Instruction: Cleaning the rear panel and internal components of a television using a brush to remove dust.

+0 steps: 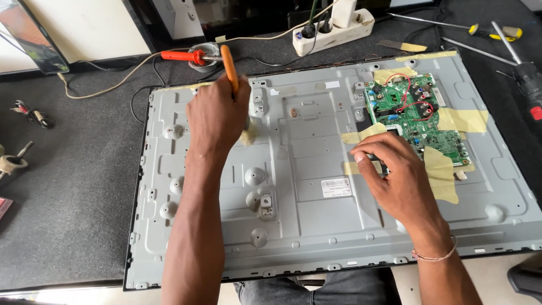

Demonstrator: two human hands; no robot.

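Observation:
A grey metal back panel of a flat screen (305,186) lies face down on the dark work mat. My left hand (217,116) grips a brush with an orange handle (228,68); its pale bristles (248,134) touch the panel near the upper middle. My right hand (395,175) rests on the panel with fingers pressing a strip of yellow tape (361,135) beside a green circuit board (415,116) at the upper right. Red wires loop over the board. More yellow tape pieces (443,175) lie around it.
A soldering iron with an orange grip (180,55) rests on its stand behind the panel. A white power strip (333,31) sits at the back. Screwdrivers (491,31) and a drill (530,85) lie at the right. Small clips (34,116) lie at the left.

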